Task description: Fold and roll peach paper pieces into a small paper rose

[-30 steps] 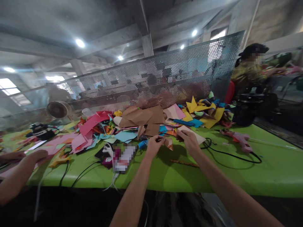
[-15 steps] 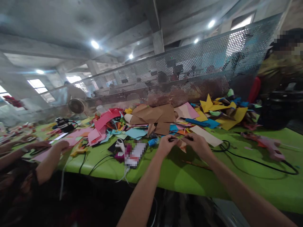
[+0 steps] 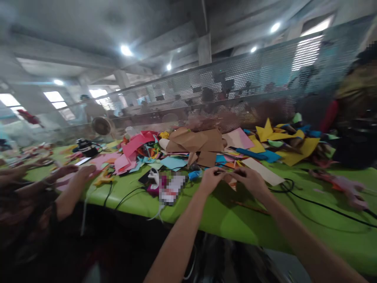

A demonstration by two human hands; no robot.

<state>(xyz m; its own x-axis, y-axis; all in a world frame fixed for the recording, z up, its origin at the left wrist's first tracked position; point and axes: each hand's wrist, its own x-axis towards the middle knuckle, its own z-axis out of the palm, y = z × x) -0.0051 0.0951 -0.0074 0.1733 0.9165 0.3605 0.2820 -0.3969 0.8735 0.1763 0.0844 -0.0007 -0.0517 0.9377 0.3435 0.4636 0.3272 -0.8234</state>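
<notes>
Head cam: L hand (image 3: 210,181) has thumb + fingers pinched on small brown paper piece (image 3: 231,182), held over green tabletop (image 3: 218,220), btwn both hands. R hand (image 3: 250,181) has fingertips bunched at same piece; contact pt hidden, can't tell if it grips too. Cream sheet (image 3: 266,173) partly behind R hand; thin brown stick (image 3: 250,207) runs under R forearm, end hidden. Pink glue gun (image 3: 350,190) blurred, its cord cut off at R edge. Phone (image 3: 174,190) pixelated. Co-worker's hand (image 3: 84,175), far L, blurry.
</notes>
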